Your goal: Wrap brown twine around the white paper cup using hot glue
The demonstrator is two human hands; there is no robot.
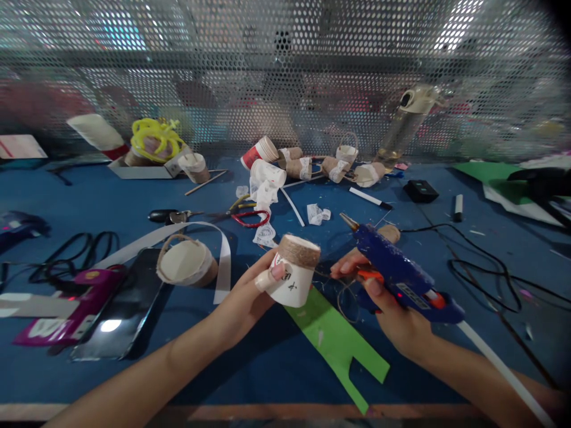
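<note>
My left hand (254, 285) is closed around a small white paper cup (289, 285), tilted a little, with brown twine (300, 251) wound about its upper part. Dark characters are printed on the cup's side. In my right hand (397, 315) is a blue hot glue gun (392, 261), its metal nozzle pointing up and left, apart from the cup. A white glue stick (499, 356) trails out of its back end. Loose thin twine (345, 297) hangs near the right fingers. Below the cup lies a cut piece of green paper (330, 339).
Left of the cup stand a small twine-handled basket (187, 261), a phone (125, 303) and a white strip (225, 261). Behind are red-handled scissors (250, 219), lace scraps (266, 232), several wrapped cups (336, 168) and a tilted bottle (404, 128). A black cable (464, 270) runs at right.
</note>
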